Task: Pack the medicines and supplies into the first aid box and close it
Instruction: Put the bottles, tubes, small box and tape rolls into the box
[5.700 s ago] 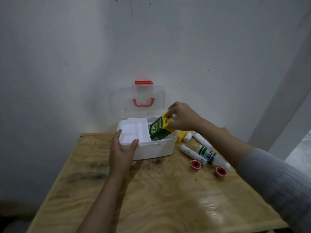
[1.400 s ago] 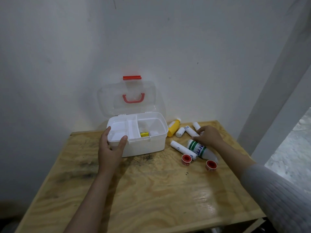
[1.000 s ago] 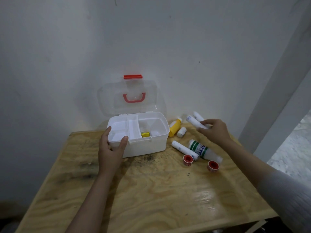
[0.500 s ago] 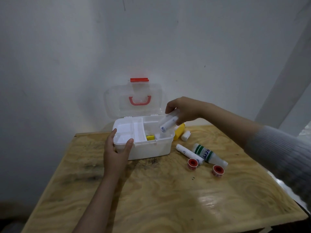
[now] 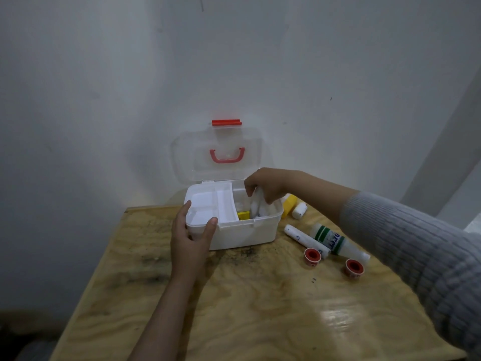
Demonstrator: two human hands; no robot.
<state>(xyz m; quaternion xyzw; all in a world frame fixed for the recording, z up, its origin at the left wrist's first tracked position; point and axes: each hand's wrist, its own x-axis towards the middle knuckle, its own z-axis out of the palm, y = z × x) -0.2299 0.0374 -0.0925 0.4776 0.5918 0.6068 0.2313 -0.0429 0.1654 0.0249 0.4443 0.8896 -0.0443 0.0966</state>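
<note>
The white first aid box (image 5: 250,231) stands open at the back of the wooden table, its clear lid (image 5: 221,155) upright against the wall. My left hand (image 5: 192,235) grips the box's front left corner. My right hand (image 5: 265,185) reaches into the right compartment, fingers closed on a white tube (image 5: 256,208) that stands nearly upright inside. A yellow box edge (image 5: 244,214) shows in that compartment. Right of the box lie a yellow bottle (image 5: 289,205), a small white roll (image 5: 299,211), a white tube (image 5: 304,238), a green-labelled white bottle (image 5: 335,241) and two red-centred tape rolls (image 5: 312,256) (image 5: 354,268).
The wooden table (image 5: 260,308) sits in a corner against a white wall (image 5: 234,61). A white insert tray (image 5: 208,207) fills the box's left side. A white post (image 5: 447,152) rises at the right. The table's front and left edges drop off to a dark floor.
My right hand picked a white tube from the table's right side, carried it left over the box and lowered it into the right compartment. My left hand stayed on the box.
</note>
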